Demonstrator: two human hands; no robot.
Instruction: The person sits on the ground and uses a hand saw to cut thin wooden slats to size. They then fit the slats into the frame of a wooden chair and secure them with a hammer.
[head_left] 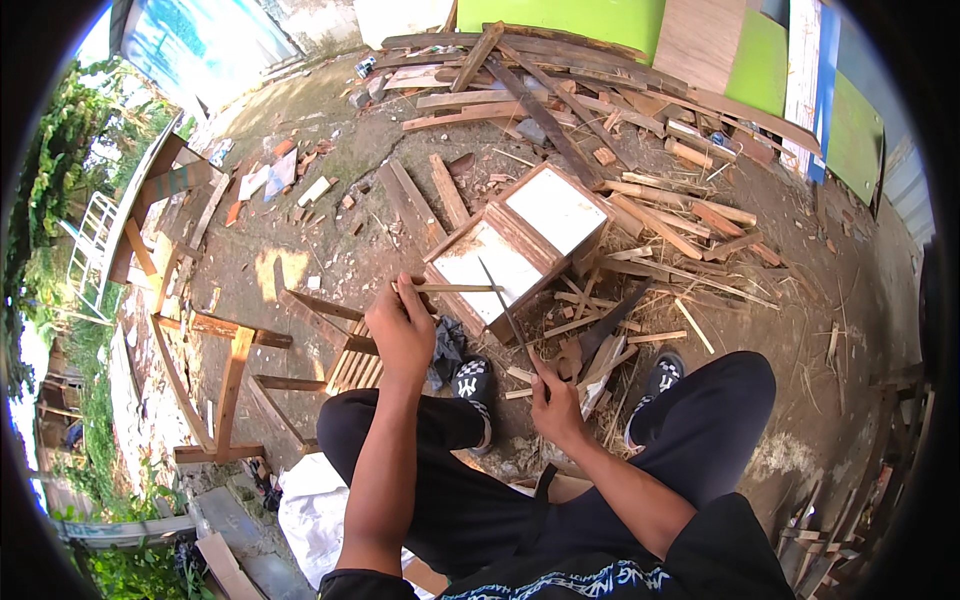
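My left hand (pixel 400 322) is closed around one end of a thin wooden stick (pixel 460 288), which points to the right. In my right hand (pixel 556 405) is a long, thin dark blade (pixel 508 312), slanting up and to the left. Its upper part crosses close to the stick's free end; whether they touch I cannot tell. Both sit above a wooden box (pixel 551 262) with two white panels on top, standing on the ground before my feet. A dark, flat, tapering piece (pixel 610 322) lies among wood scraps just beyond my right hand.
Split wood strips (pixel 690 225) lie right of the box, and long planks (pixel 560 85) are heaped at the back. Wooden frames (pixel 230 385) stand at the left, near a slatted wooden piece (pixel 355 368). A white sack (pixel 315 510) lies beside my left leg.
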